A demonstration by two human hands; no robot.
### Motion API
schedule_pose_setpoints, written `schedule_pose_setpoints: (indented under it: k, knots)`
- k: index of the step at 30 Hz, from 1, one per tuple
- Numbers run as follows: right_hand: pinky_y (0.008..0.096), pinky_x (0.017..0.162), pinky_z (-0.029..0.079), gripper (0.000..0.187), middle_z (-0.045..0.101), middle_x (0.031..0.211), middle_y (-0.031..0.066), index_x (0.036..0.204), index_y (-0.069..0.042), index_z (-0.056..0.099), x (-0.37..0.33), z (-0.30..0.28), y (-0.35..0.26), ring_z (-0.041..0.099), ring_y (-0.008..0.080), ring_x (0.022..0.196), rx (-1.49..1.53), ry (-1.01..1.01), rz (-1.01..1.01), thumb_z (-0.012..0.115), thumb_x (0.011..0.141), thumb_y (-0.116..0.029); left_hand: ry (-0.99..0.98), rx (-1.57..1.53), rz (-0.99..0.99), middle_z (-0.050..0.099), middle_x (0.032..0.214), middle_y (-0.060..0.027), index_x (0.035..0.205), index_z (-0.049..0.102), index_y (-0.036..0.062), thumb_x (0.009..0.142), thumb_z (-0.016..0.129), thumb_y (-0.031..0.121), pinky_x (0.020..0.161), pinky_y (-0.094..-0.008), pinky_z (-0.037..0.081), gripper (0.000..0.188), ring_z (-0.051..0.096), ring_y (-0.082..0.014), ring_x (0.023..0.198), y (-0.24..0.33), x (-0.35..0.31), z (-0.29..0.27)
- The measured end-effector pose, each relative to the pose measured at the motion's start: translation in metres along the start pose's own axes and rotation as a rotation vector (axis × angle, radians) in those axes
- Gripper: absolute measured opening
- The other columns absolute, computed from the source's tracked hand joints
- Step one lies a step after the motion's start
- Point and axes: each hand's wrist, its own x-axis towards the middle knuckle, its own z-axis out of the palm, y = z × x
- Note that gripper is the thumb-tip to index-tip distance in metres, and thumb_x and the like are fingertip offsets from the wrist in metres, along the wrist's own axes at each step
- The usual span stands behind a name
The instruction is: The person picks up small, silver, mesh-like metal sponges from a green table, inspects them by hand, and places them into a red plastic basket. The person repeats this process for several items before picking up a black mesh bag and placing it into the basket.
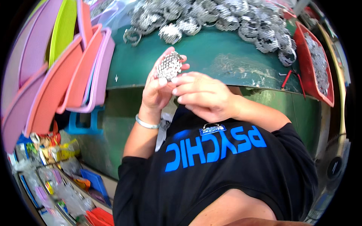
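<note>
A small rolled bundle of silvery, chain-like metal pieces (169, 67) rests in my left hand (156, 84), held upright between the thumb and fingers just over the table's near edge. My right hand (209, 94) is close on its right side, fingers bent together, with their tips at the lower edge of the bundle by my left thumb. Whatever those fingertips pinch, if anything, is hidden. Beyond my hands, a large heap of similar silvery coils (226, 19) covers the far part of the green table (130, 67).
On the right, a red tray (300, 49) holds more metal pieces, and a red-handled hand tool (287, 79) lies beside it. Stacked pink, purple and green plastic baskets (75, 71) rise at the left. A blue stool (85, 122) stands below them, near shelves of packets.
</note>
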Motion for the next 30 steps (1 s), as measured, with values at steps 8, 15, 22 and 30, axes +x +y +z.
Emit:
schedule_pose_setpoints:
  k: [8, 15, 22, 30]
  knots:
    - [0.0365, 0.08, 0.048, 0.021, 0.063, 0.09, 0.0122, 0.086, 0.001, 0.06, -0.005, -0.006, 0.008, 0.06, 0.0303, 0.092, -0.105, 0.018, 0.158, 0.061, 0.066, 0.008, 0.283, 0.269, -0.109, 0.052, 0.114, -0.0215, 0.13, 0.031, -0.0056, 0.07, 0.066, 0.024, 0.085, -0.0339, 0.048, 0.076, 0.057, -0.0259, 0.099, 0.035, -0.101, -0.06]
    - [0.0338, 0.08, 0.048, 0.022, 0.063, 0.091, 0.013, 0.091, 0.002, 0.06, -0.008, -0.006, 0.012, 0.061, 0.0281, 0.089, -0.088, 0.023, 0.207, 0.058, 0.07, 0.009, 0.862, 0.877, -0.79, 0.059, 0.097, -0.0088, 0.119, 0.044, -0.0029, 0.067, 0.073, 0.027, 0.07, -0.0258, 0.046, 0.067, 0.056, -0.0142, 0.081, -0.021, -0.194, -0.136]
    - [0.0327, 0.078, 0.048, 0.022, 0.062, 0.091, 0.0121, 0.092, -0.003, 0.061, -0.008, -0.009, 0.013, 0.06, 0.0267, 0.088, -0.191, 0.004, 0.244, 0.06, 0.071, 0.004, 0.806, 1.285, -0.757, 0.059, 0.11, -0.0174, 0.12, 0.046, 0.002, 0.058, 0.078, 0.018, 0.089, -0.0345, 0.044, 0.072, 0.056, -0.03, 0.104, -0.088, -0.216, -0.179]
    - [0.0363, 0.083, 0.045, 0.027, 0.058, 0.102, 0.0129, 0.099, -0.004, 0.058, 0.003, -0.031, 0.028, 0.054, 0.0297, 0.097, -0.395, -0.071, 0.393, 0.062, 0.073, -0.006, 0.73, 1.278, -0.815, 0.051, 0.12, -0.0229, 0.119, 0.048, -0.0062, 0.072, 0.07, 0.027, 0.094, -0.0337, 0.039, 0.061, 0.05, -0.0306, 0.112, -0.085, -0.193, -0.186]
